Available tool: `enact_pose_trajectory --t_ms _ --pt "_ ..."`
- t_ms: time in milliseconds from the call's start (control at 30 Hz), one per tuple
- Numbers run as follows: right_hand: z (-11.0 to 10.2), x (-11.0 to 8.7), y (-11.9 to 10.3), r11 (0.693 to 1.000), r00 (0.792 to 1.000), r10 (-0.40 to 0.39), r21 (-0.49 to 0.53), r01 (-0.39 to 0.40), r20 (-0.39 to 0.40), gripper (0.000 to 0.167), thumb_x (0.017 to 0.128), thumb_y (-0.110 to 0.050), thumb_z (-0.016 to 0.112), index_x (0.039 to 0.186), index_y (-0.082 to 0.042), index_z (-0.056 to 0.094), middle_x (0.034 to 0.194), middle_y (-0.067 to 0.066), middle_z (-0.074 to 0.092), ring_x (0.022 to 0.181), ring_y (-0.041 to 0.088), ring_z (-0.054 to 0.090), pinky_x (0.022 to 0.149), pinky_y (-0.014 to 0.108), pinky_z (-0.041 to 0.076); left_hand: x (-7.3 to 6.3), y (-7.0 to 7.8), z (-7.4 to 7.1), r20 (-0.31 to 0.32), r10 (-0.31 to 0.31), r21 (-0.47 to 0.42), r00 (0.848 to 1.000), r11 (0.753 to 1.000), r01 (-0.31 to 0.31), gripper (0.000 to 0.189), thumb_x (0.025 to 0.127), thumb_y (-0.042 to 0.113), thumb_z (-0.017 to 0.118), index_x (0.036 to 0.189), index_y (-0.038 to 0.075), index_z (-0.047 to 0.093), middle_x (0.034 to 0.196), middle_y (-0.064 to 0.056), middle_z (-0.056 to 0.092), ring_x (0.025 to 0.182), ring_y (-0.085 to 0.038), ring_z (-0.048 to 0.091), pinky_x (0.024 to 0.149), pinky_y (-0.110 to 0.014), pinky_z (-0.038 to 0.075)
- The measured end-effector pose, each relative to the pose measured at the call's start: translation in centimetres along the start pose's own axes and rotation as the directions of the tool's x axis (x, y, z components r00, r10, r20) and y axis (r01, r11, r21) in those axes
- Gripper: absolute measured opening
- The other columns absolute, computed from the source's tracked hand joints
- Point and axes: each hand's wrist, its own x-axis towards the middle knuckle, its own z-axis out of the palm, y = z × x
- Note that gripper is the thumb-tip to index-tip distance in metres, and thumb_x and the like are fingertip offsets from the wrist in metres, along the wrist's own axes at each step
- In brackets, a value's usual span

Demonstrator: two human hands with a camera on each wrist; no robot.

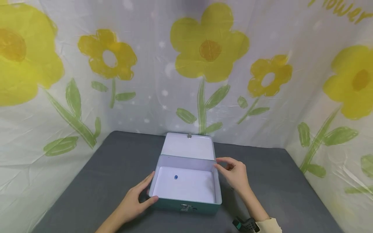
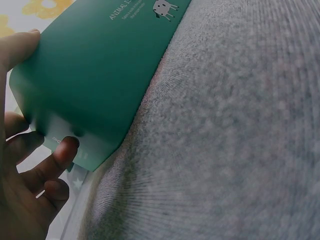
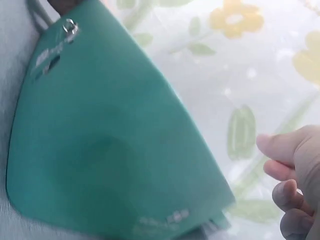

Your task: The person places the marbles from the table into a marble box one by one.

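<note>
A teal-green box (image 1: 186, 204) with a white inside stands on the table, its lid (image 1: 187, 146) swung back. A small blue piece (image 1: 176, 177) lies on the box floor. My left hand (image 1: 132, 202) grips the box's left front corner, thumb at the rim and fingers against the side. In the left wrist view, the fingertips (image 2: 69, 147) touch the box's green side. Close by the right rear corner is my right hand (image 1: 234, 174), fingers loosely bent, thumb and index tips near the hinge edge. The right wrist view shows a gap between this hand and the box wall.
The box stands on a dark grey table (image 1: 122, 161). Behind and beside it hangs a white curtain (image 1: 151, 97) printed with yellow flowers. A metal latch (image 1: 185, 207) sits on the box front, and a black band (image 1: 246, 225) is round the right wrist.
</note>
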Motion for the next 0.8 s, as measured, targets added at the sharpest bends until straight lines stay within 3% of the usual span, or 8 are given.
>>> enact_pose_trajectory --t_ms 300,500,800 --pt "-2.9 -1.5 1.8 0.997 0.999 0.027 -0.074 -0.03 -0.039 0.023 0.085 -0.014 0.09 0.107 -0.01 0.083 0.052 -0.004 0.054 0.043 0.002 0.037 0.044 0.024 0.032 -0.1 0.3 0.0 0.0 0.013 -0.001 1.0 1.0 -0.013 0.083 0.093 0.036 0.084 0.163 0.018 0.044 0.162 -0.013 0.049 0.145 -0.039 0.049 0.11 -0.061 0.045" --pt "-4.0 -2.7 3.0 0.994 0.997 0.05 -0.096 -0.056 -0.061 0.021 0.084 -0.012 0.09 0.104 -0.008 0.083 0.051 -0.002 0.054 0.043 -0.001 0.032 0.042 0.021 0.029 0.1 0.0 -0.1 0.001 0.0 -0.007 1.0 1.0 0.0 0.083 0.093 0.036 0.083 0.163 0.016 0.044 0.162 -0.014 0.048 0.146 -0.039 0.047 0.11 -0.067 0.041" --pt "-5.4 -4.5 5.4 0.983 0.995 0.092 -0.154 -0.097 -0.039 0.022 0.086 -0.014 0.089 0.105 -0.006 0.083 0.049 -0.01 0.046 0.042 -0.002 0.03 0.041 0.021 0.029 0.0 0.1 0.1 0.013 -0.005 -0.011 1.0 1.0 0.005 0.082 0.094 0.035 0.082 0.164 0.017 0.043 0.163 -0.015 0.046 0.147 -0.04 0.046 0.111 -0.067 0.04"
